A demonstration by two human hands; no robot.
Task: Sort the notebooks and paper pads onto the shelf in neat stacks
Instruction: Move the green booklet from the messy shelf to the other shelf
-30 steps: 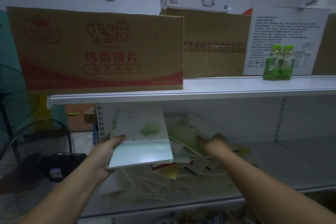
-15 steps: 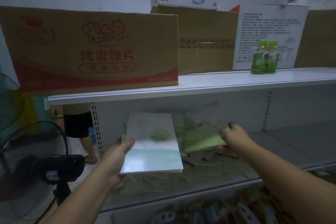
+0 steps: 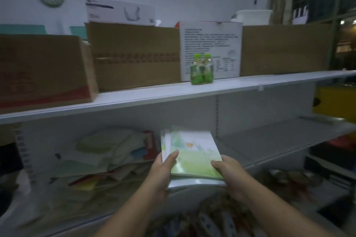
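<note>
Left hand (image 3: pixel 163 167) and right hand (image 3: pixel 227 173) each gripping the green notebooks (image 3: pixel 192 152), above the lower shelf (image 3: pixel 269 140), messy pile of pads (image 3: pixel 107 152) to the left

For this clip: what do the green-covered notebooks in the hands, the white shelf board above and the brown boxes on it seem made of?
Green-covered notebooks: paper with a glossy, probably coated card cover; light glints off it and thin page edges show. White shelf board: likely painted metal, being thin, smooth and faintly shiny. Brown boxes: matt cardboard, probably corrugated, with printed faces and folded edges.
</note>
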